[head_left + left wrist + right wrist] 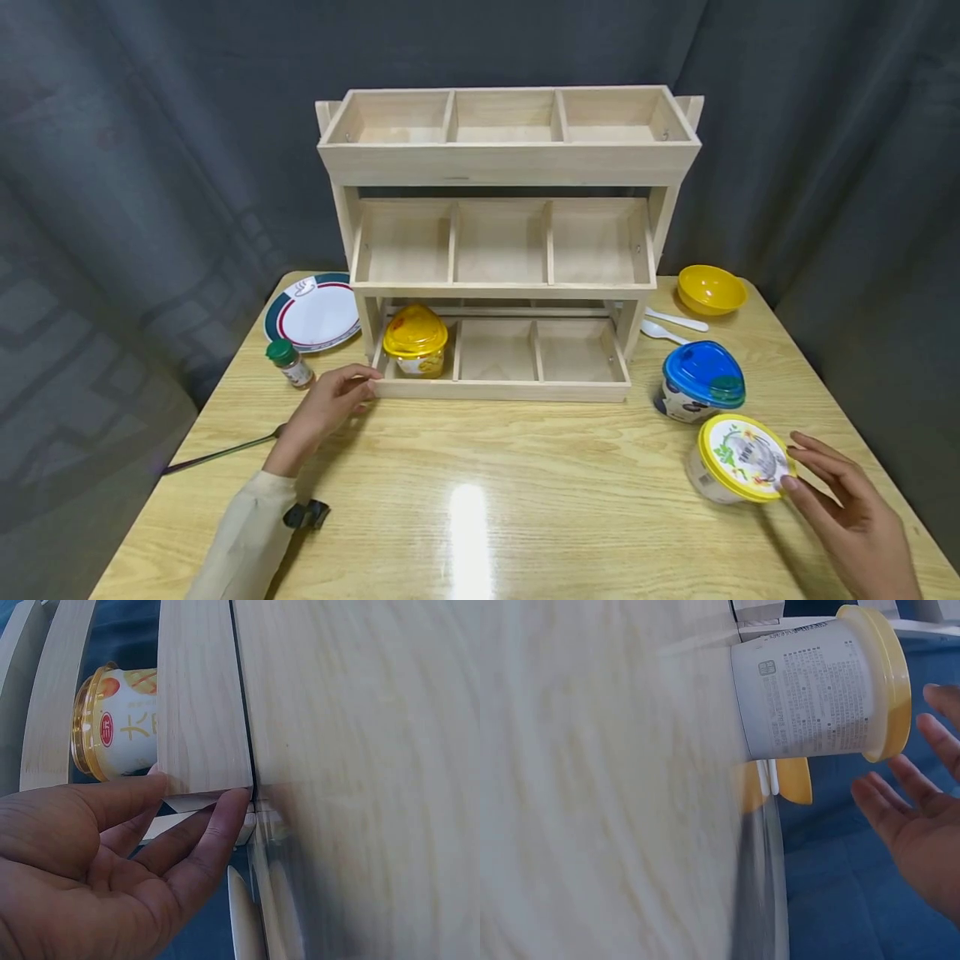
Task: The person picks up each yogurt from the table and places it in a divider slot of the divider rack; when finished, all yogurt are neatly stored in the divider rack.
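Observation:
My left hand [330, 408] is at the front left corner of a light wooden three-tier rack [487, 167]; in the left wrist view its thumb and fingers grip the end of the lowest tray [202, 712]. In that tray's left compartment stands a tub with a clear yellow lid [415, 333]. On the right, my right hand [855, 508] has its fingers spread beside a white tub with a yellow rim [742, 458]. The right wrist view shows the fingertips close to the lid of this printed tub [810, 690]. Just behind it is a tub with a blue lid [701, 379].
Left of the rack lie an oval plate [318, 312], a green-capped jar [291, 362] and a thin dark-handled utensil [225, 452]. To the right are a yellow bowl [711, 290] and white plastic cutlery [678, 320]. Dark curtains [187, 125] hang around the table [420, 500].

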A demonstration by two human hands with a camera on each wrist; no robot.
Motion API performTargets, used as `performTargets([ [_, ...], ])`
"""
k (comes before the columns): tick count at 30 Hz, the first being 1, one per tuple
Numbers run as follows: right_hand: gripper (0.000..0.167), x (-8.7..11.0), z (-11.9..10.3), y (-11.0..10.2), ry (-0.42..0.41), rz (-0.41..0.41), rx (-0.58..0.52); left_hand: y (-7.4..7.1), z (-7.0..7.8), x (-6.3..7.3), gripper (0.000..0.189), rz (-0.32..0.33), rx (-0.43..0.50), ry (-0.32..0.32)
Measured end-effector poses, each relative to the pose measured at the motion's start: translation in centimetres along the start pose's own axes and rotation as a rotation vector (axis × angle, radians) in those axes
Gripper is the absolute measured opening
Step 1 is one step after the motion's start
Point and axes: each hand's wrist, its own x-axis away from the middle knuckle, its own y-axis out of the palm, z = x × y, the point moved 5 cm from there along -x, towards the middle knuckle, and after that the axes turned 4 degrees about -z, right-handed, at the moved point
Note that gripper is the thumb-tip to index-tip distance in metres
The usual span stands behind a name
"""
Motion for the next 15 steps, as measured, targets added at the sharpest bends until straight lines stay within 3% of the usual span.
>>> performTargets([
  [15,0.033,0.02,0.74,0.75,0.067,-0.07,0.024,0.0,-0.03,0.02,0.025,-0.003,-0.014,-0.005],
])
